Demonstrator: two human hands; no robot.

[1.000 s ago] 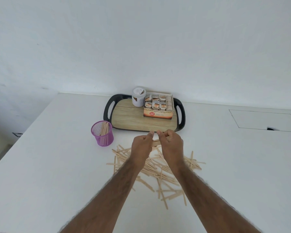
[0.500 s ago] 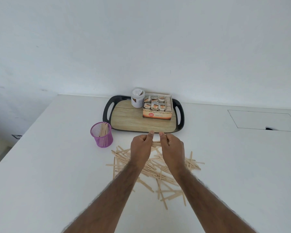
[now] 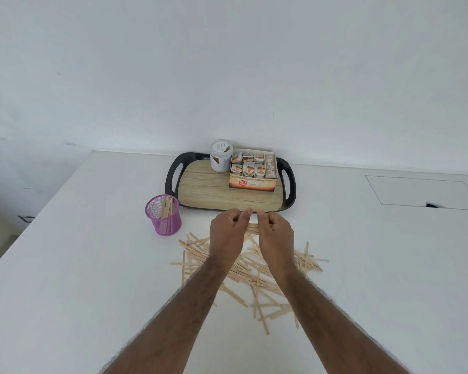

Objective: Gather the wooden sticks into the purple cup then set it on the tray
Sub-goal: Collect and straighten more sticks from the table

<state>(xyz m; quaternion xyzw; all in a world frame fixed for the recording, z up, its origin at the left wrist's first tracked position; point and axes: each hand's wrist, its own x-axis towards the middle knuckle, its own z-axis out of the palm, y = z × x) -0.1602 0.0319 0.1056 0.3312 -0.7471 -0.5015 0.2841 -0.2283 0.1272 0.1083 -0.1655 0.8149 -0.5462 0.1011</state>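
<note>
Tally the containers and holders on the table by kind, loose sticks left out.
Purple mesh cup: 1
Tray: 1
Tea-bag box: 1
White jar: 1
Total: 4

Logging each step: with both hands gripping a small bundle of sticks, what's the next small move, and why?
Probably carry the bundle, held by the left hand and right hand, left to the purple cup and drop it in; the cup stands open beside the tray, and many sticks remain scattered.
</note>
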